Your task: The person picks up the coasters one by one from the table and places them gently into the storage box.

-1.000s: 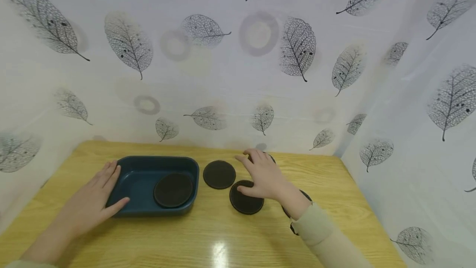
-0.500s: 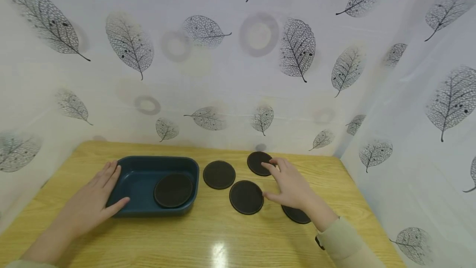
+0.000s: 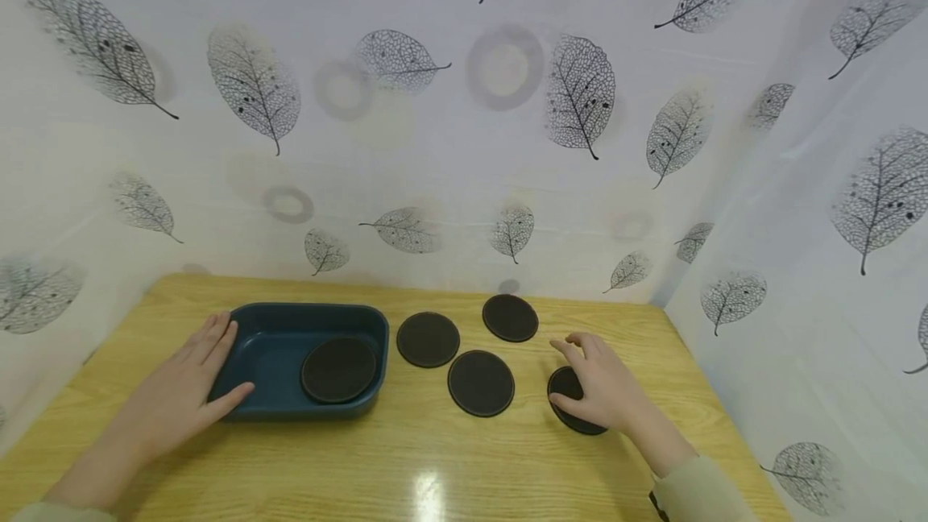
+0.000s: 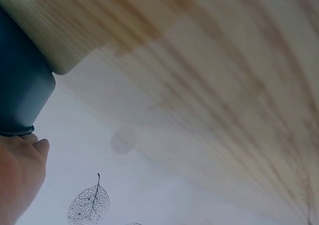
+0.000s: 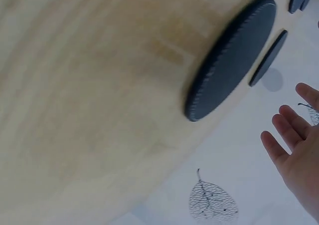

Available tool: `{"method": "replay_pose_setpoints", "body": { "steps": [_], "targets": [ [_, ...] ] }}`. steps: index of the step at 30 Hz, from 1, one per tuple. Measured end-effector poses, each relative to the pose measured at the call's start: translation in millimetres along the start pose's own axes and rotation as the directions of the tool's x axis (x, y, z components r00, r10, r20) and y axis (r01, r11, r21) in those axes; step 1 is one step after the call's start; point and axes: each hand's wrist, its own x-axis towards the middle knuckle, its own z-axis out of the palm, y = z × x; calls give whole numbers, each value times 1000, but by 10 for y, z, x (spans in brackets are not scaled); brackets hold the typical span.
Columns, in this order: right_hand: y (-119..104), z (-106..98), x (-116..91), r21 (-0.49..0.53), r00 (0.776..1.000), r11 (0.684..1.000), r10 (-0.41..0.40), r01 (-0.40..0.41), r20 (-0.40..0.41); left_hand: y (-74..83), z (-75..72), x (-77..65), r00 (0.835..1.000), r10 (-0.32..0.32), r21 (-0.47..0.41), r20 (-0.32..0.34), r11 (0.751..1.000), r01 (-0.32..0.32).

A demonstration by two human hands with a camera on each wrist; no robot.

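Note:
My left hand [image 3: 174, 381] rests on the left end of a dark blue rectangular tray [image 3: 264, 369], fingers straight along the rim and thumb over the near side. In the left wrist view its fingertips meet the tray's end wall [image 4: 22, 103]. One round black coaster [image 3: 338, 370] lies inside the tray, at its right end. My right hand [image 3: 602, 385] hovers over the rightmost coaster [image 3: 567, 382] with fingers spread and nothing in them, partly covering it. The right wrist view shows the hand's fingers apart, with a stitched-edge coaster [image 5: 232, 60] lying on the table beyond.
Three more black coasters lie on the wooden table [image 3: 348, 466] between tray and right hand: one beside the tray [image 3: 428, 340], one at the back [image 3: 511, 317], one nearer the front [image 3: 482, 383]. A white leaf-print curtain [image 3: 449, 143] hangs behind and along the right side.
My right hand has moved right and toward the front, away from the back coaster and over the rightmost one. The left hand, tray and coasters stay where they were.

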Motion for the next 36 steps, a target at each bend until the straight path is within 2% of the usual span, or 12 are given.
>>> {"method": "replay_pose_setpoints", "body": {
  "steps": [7, 22, 36],
  "targets": [
    [96, 77, -159, -2, 999, 1000, 13, -13, 30, -18, 26, 1, 999, 15, 16, -36, 1000, -15],
    [212, 225, -320, 66, 981, 988, 127, -138, 149, -26, 56, -2, 999, 17, 20, -43, 1000, -16],
    [199, 243, -298, 73, 984, 989, 122, -133, 130, -26, 46, -4, 998, 18, 23, -63, 1000, -17]
  ]
}}
